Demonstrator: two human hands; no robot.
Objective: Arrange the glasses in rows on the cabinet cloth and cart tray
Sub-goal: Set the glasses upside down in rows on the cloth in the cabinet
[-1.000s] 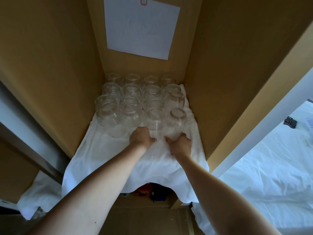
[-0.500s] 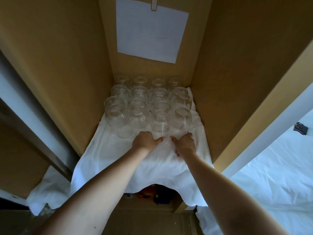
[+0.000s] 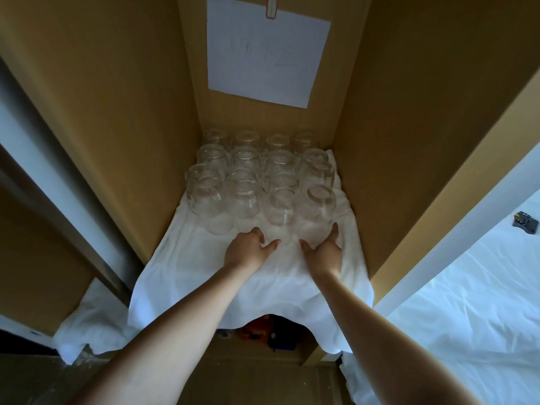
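Forearms: two, yours, bare, stretched from the bottom edge into the cabinet [image 3: 117,112].
Left hand [image 3: 247,249]: on the cloth, fingers loosely bent and thumb pointing right. It grips nothing and lies just short of the third glass [image 3: 282,209] in the front row.
Right hand [image 3: 324,249]: spread wide, with thumb and forefinger in a V round the foot of the front-right glass [image 3: 318,206]. You cannot tell whether it touches the glass.
Cloth [image 3: 181,258]: one, white and creased, covering the shelf and hanging over its front edge.
Glasses [image 3: 244,200]: clear, standing on the cloth four across. You can count four rows, sixteen in all, though the back row blurs against the rear wall.
Paper [image 3: 268,54]: one white sheet on the rear wall, held by one clip [image 3: 271,8] at its top edge. Its faint handwriting is unreadable.
Beyond the right wall: one white sheet [image 3: 467,287] with one small dark object [image 3: 526,224] lying on it.
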